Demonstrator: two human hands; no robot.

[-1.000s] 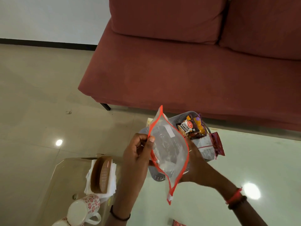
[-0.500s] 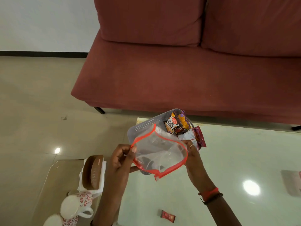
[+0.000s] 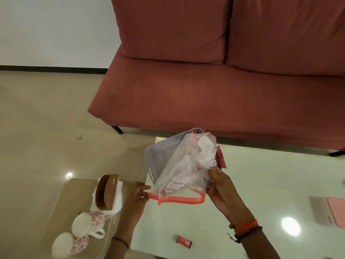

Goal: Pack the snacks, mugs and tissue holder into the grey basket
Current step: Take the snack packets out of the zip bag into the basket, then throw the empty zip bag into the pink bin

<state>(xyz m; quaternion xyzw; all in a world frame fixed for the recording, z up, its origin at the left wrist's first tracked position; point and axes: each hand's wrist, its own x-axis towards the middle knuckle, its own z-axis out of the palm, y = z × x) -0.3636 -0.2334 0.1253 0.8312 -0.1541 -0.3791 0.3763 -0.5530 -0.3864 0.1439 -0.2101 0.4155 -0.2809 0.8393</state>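
A clear zip bag (image 3: pixel 183 171) with an orange-red seal strip lies tilted over the grey basket (image 3: pixel 160 152), its far end inside the basket. My left hand (image 3: pixel 137 193) pinches the seal's left end; my right hand (image 3: pixel 222 189) holds the right side. A dark red snack packet (image 3: pixel 220 157) pokes out beside the bag; other basket contents are hidden. A small red snack bar (image 3: pixel 183 241) lies on the white table. The brown tissue holder (image 3: pixel 107 191) with white tissues and two white floral mugs (image 3: pixel 89 222) (image 3: pixel 69 243) sit on the glass side table.
A red sofa (image 3: pixel 214 94) stands just behind the white table (image 3: pixel 261 184). A pink flat object (image 3: pixel 336 212) lies at the right edge. The glass side table (image 3: pixel 61 212) is lower left, with tiled floor beyond it.
The bag has swung from held upright to lying flat with its bottom end pushed into the basket and the seal toward me. Both hands moved down with it.
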